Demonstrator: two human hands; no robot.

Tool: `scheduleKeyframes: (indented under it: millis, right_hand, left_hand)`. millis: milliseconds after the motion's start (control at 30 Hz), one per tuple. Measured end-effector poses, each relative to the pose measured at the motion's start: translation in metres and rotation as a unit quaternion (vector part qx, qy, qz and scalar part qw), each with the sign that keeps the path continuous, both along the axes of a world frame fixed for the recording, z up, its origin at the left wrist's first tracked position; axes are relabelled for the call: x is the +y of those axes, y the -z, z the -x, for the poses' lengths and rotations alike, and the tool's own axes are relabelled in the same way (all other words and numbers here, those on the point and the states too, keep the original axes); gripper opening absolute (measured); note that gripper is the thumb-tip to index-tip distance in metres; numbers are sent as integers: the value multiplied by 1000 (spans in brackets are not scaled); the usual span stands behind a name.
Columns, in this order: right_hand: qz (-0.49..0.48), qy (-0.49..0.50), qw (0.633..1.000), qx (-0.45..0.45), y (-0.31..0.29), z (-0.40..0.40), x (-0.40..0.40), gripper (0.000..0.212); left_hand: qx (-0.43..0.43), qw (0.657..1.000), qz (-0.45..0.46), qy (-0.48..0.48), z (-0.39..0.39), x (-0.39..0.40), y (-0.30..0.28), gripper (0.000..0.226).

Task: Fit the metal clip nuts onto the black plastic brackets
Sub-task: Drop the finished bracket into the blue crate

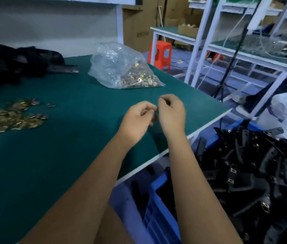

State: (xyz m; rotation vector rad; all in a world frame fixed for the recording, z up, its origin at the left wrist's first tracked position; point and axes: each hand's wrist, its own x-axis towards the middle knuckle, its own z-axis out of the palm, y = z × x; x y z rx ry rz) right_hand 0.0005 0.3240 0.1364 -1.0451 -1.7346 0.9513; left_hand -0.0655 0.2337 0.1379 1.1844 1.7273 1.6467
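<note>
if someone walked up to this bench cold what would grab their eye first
Probably the two hands, left hand and right hand, held close together over the green table, fingers curled round something small and dark that is too blurred to name. Next, the clear bag of metal clip nuts at the table's far side and the loose pile of clip nuts at left. The blue bin heaped with black brackets sits lower right.

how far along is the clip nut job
Done: black brackets in the blue crate already carry metal clips. In hand: left hand and right hand meet over a small dark piece, too blurred to identify. Left: a loose clip nut pile and a clip nut bag.
</note>
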Motion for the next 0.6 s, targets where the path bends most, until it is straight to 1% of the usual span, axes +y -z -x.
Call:
scheduleKeyframes:
  millis: [100, 167, 267, 367, 433, 500, 600]
  right_hand:
    - [-10, -159, 984, -78, -1, 63, -36, 20]
    - [-11, -226, 970, -92, -2, 98, -58, 24]
    - [-16, -292, 951, -99, -6, 142, -87, 25]
    - [-24, -347, 931, -109, -6, 177, -110, 22]
    - [-18, -380, 917, -118, -1, 195, -125, 19]
    - [-14, -400, 909, -117, 6, 211, -139, 18]
    - [-38, -403, 904, -137, 20, 228, -156, 24]
  left_hand:
    - [-5, 995, 7, -103, 42, -39, 13, 30]
    - [-30, 986, 14, -162, 68, -64, 15, 25]
    - [-37, 974, 21, -222, 104, -98, 11, 21]
    - [-27, 962, 46, -268, 135, -134, 13, 21]
    - [-41, 950, 31, -308, 152, -156, 18, 21]
    - [-61, 924, -21, -376, 166, -175, 20, 22]
    - [-99, 856, -121, -493, 191, -201, 21, 24]
